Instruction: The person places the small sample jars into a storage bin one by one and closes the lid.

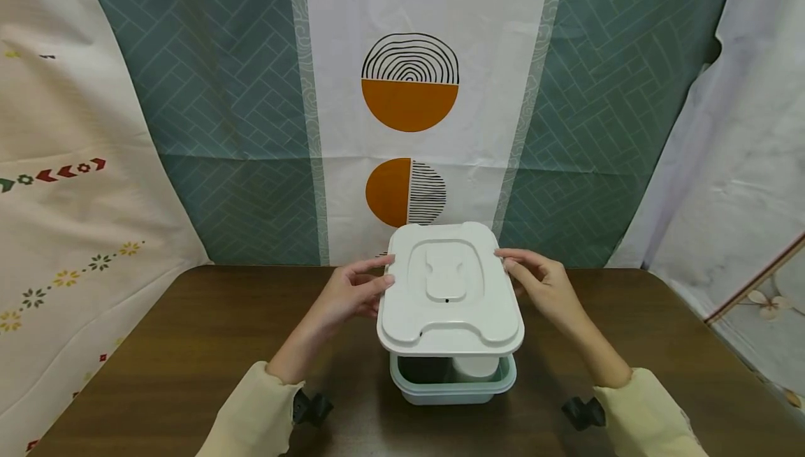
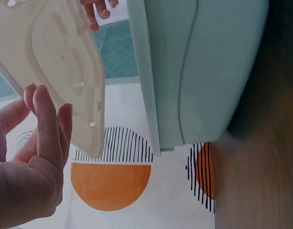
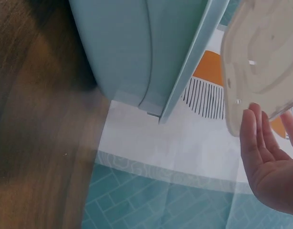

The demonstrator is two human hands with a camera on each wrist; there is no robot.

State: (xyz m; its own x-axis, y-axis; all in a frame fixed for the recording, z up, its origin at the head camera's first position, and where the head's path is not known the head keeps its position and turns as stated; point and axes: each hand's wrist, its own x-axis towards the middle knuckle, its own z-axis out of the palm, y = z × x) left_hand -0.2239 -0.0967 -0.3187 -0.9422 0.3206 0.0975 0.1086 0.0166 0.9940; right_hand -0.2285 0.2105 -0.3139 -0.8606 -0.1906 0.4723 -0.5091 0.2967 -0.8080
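A white plastic lid (image 1: 409, 317) with a raised outline is held tilted above a pale green plastic box (image 1: 449, 394) in the head view. My left hand (image 1: 358, 289) pinches the lid's left edge between thumb and fingers, and my right hand (image 1: 541, 282) pinches its right edge. Under the lid's near edge, part of a white rounded thing (image 1: 476, 367) shows inside the box; its kind cannot be told. Both wrist views show the lid's underside (image 2: 65, 62) apart from the box's rim, with the box wall (image 3: 122, 52) beside it.
The box stands on a dark brown wooden table (image 1: 207, 345). Behind the table hangs a green and white curtain (image 1: 239, 93) with orange half circles. Pale patterned cloth (image 1: 63, 233) hangs on the left, and more white cloth (image 1: 742, 163) on the right.
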